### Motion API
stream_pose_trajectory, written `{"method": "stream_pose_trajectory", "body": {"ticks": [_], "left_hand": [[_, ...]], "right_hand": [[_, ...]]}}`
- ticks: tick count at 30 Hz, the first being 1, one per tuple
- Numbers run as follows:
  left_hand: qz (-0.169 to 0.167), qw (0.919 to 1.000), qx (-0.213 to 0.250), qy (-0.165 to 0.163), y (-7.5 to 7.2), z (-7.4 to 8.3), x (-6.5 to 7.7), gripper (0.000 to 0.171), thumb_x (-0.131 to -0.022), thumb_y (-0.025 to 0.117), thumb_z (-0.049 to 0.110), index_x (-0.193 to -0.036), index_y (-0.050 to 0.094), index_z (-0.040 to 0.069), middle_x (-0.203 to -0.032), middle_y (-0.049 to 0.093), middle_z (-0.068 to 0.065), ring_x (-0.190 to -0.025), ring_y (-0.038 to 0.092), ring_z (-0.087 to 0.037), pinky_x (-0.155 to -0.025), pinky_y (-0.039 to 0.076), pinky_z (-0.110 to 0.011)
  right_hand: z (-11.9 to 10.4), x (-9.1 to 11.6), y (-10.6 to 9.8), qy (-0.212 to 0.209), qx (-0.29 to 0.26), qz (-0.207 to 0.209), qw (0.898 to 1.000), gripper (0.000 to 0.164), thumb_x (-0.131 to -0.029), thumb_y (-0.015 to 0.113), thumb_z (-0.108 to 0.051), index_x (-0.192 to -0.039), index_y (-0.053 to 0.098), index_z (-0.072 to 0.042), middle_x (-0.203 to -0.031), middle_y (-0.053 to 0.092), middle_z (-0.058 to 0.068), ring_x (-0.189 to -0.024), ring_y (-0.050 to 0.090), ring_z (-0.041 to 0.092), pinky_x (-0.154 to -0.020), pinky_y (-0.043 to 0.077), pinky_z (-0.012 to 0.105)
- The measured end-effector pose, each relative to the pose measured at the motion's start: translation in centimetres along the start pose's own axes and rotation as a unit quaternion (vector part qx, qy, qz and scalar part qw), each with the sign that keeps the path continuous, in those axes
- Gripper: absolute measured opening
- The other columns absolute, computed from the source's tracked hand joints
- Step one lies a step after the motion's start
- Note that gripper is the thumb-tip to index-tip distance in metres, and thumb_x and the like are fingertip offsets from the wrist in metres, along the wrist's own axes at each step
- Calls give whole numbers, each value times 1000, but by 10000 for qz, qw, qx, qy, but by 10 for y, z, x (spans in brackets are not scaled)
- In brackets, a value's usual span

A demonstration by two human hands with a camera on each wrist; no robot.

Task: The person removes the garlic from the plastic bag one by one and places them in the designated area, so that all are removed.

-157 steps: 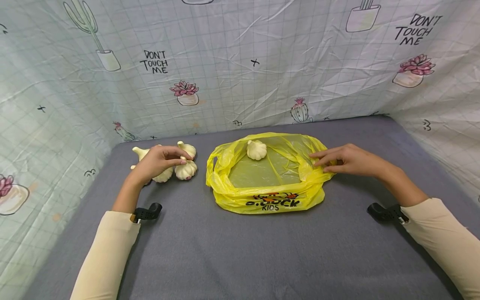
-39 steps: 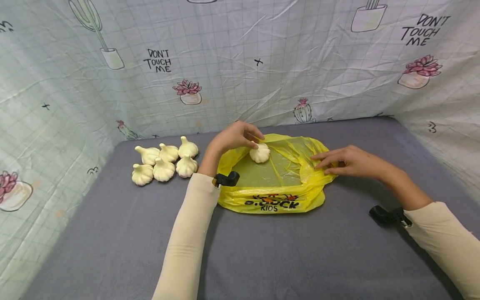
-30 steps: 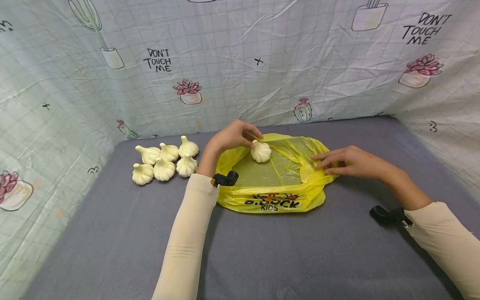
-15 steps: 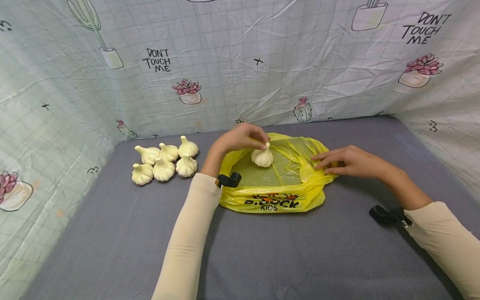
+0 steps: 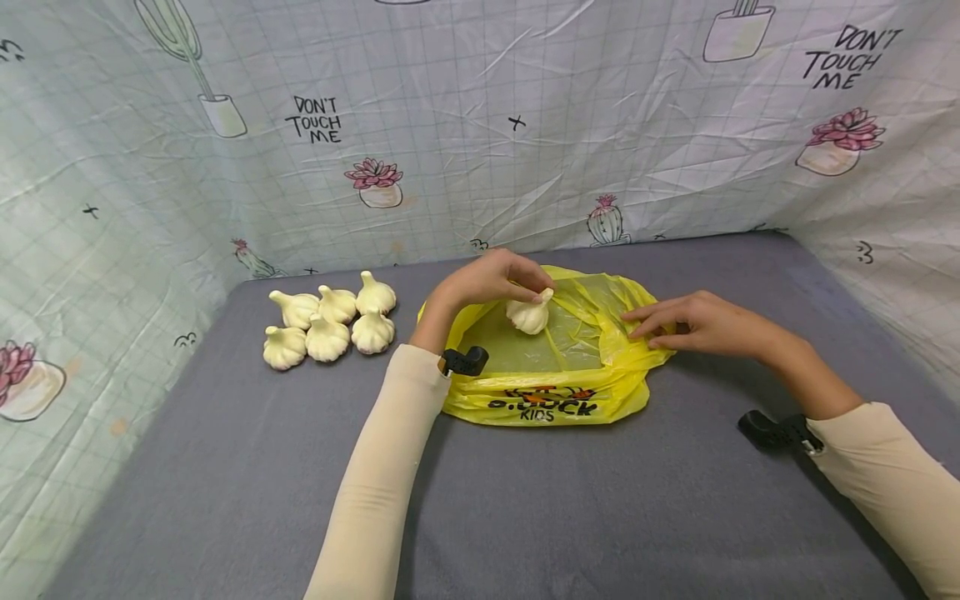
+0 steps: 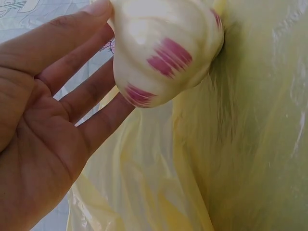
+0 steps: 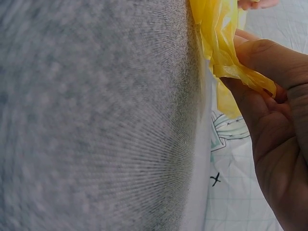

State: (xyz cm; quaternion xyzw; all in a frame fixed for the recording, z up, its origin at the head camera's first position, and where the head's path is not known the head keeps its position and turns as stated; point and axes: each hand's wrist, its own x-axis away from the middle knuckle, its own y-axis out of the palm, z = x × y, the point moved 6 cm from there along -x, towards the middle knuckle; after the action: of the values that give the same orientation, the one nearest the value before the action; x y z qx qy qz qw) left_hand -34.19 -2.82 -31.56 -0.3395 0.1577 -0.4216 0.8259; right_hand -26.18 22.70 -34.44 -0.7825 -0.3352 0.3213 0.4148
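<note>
In the head view, my left hand (image 5: 498,277) reaches over the yellow plastic bag (image 5: 558,385) and pinches a white garlic bulb (image 5: 528,317) by its stem. The bulb tilts, its stem pointing up and right, within the bag's open mouth. Purple streaks mark the bulb (image 6: 163,53) in the left wrist view, close to the fingers (image 6: 94,89). Whether it touches the bag's bottom, I cannot tell. My right hand (image 5: 701,323) pinches the bag's right rim between thumb and fingers; the right wrist view shows yellow film (image 7: 226,53) gripped there.
Several more garlic bulbs (image 5: 327,339) stand in two rows on the grey cloth (image 5: 247,483), left of the bag. A patterned curtain (image 5: 450,125) rises behind and at both sides.
My left hand has gone from the bulbs at left to the bag and taken hold of the bulb inside, which has since shifted slightly right and tilted. The right hand keeps its place.
</note>
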Motion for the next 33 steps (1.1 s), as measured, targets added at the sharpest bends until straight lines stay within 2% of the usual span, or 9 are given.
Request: {"method": "stream_pose_trajectory", "body": {"ticks": [11,15,21,28,33], "left_hand": [[91,9998,-194,47,2,0,-3,28,-96,73,13,-122,75,5,-120,74,-6,-108,71,-15,-94,54,-27],[42,9997,-214,73,3,1,-4,29,-95,74,13,-122,74,4,-119,74,-6,-107,71,-16,-94,54,-28],[-38,9999,-124,-20,5,0,-4,34,-91,78,12,-123,72,2,-113,76,-5,-102,71,-15,-93,54,-28],[-307,9995,84,-83,11,0,-1,41,-89,81,14,-126,69,2,-109,72,-4,-99,65,-17,-90,53,-29],[-274,9993,236,-67,11,-1,0,44,-88,81,13,-128,66,1,-105,71,-6,-98,65,-18,-91,52,-31]], "right_hand": [[-1,-1,0,-30,1,-15,10000,29,-93,72,-3,-119,77,-17,-134,66,16,-66,48,-4,-55,44,20],[-1,-1,0,-21,-14,-18,10000,29,-93,72,-3,-119,77,-17,-133,66,16,-67,50,-4,-56,44,20],[-1,-1,0,-49,26,-7,10000,30,-93,73,-3,-119,77,-16,-133,66,16,-67,49,-4,-56,44,20],[-1,0,1,-81,29,4,10000,30,-93,73,-2,-119,77,-16,-132,67,17,-66,49,-4,-55,43,20],[-1,0,0,-115,-6,35,9999,31,-92,73,-2,-120,76,-15,-132,67,17,-67,50,-4,-56,45,20]]}}
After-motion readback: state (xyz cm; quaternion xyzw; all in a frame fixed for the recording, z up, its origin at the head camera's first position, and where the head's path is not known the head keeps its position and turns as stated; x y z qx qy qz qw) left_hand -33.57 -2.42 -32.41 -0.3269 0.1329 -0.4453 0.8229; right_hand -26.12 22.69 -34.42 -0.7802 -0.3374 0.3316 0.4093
